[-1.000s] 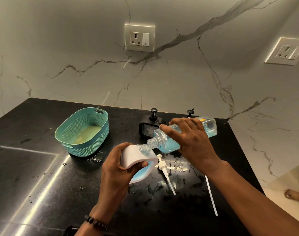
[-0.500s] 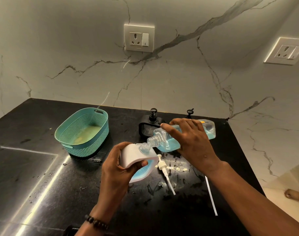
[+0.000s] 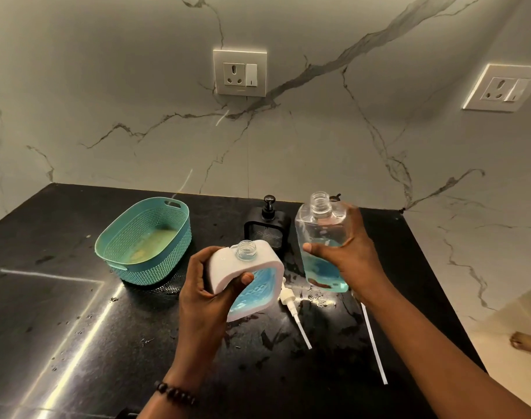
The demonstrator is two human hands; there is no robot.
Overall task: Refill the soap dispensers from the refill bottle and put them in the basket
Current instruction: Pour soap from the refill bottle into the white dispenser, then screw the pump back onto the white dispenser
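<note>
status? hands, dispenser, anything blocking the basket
Left hand grips white dispenser, neck open, blue soap inside. Right hand holds refill bottle upright, uncapped. Pump loose on counter. Basket unobstructed.

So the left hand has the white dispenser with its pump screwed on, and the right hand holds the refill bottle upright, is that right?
Not quite. The head view shows the white dispenser in the left hand with its neck open; the white pump lies on the black counter beside it. The rest holds: the right hand holds the refill bottle upright.
</note>
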